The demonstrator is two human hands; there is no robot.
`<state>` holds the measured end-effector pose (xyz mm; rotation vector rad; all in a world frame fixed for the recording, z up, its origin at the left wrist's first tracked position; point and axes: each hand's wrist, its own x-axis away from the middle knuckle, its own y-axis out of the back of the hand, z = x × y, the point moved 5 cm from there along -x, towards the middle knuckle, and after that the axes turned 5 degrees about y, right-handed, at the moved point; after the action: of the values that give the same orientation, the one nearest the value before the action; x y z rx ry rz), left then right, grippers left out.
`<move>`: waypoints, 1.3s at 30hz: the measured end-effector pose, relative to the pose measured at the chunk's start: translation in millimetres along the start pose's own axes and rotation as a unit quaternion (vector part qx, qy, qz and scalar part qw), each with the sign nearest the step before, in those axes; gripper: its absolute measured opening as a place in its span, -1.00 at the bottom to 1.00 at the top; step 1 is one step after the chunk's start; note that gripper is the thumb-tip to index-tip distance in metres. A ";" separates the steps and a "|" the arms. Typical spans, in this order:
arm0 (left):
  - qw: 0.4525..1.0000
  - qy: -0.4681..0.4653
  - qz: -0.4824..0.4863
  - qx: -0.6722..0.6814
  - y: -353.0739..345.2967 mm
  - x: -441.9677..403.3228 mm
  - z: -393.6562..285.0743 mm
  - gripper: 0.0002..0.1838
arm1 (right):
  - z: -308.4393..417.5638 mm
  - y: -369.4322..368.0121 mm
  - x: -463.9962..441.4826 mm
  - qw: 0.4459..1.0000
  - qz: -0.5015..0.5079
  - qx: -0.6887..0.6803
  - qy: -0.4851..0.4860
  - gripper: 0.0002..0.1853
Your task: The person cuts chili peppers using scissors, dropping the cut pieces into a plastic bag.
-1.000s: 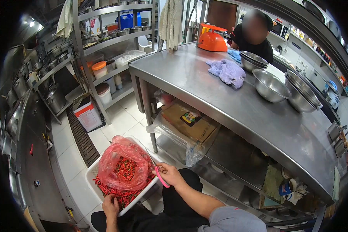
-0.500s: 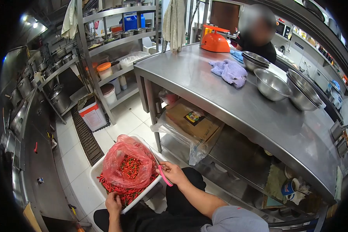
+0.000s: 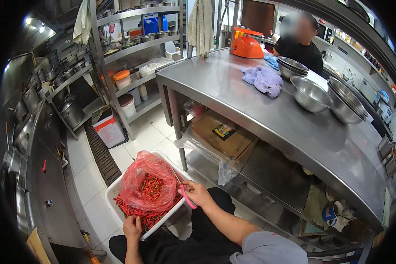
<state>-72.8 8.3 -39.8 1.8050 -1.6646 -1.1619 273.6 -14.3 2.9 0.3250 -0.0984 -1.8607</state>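
Our right hand grasps scissors by their pink handles, the blades directed toward the far left beside the right side of a red plastic bag. Our left hand is partly curled at the near left part of a white basket, its fingertips at the chillies; we cannot tell whether it grips one. The whole red chillies lie loose in the basket, mostly along its near and left parts. The bag rests open among them, and within it we note small red and green chilli pieces. The basket stands low, to the near left of a metal table.

On the table's far portion we distinguish an orange scale, a purple cloth and, to the right, several metal bowls. Beyond the far edge we see a person in dark clothing. A cardboard box lies on the table's lower shelf, with clear plastic hanging at its near side.
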 end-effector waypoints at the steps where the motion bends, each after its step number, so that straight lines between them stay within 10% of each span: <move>1: 1.000 0.002 0.002 -0.001 0.4 -2.1 -2.6 -0.82 | -3.4 -0.9 -0.2 1.000 -0.008 -0.005 0.008 -0.51; 35: 0.992 0.001 0.121 -0.026 29.8 -43.8 -42.4 -0.81 | -31.1 26.8 38.0 0.991 -0.078 0.066 0.089 -0.57; 39: 0.963 0.006 0.253 -0.087 11.3 -70.9 -6.7 -0.70 | -43.1 37.8 61.1 0.988 -0.106 0.082 0.080 -0.59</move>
<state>-69.5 72.2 -6.8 1.1759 -1.8066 -1.0206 303.2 -79.7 -40.2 0.6174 -0.1120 -2.0328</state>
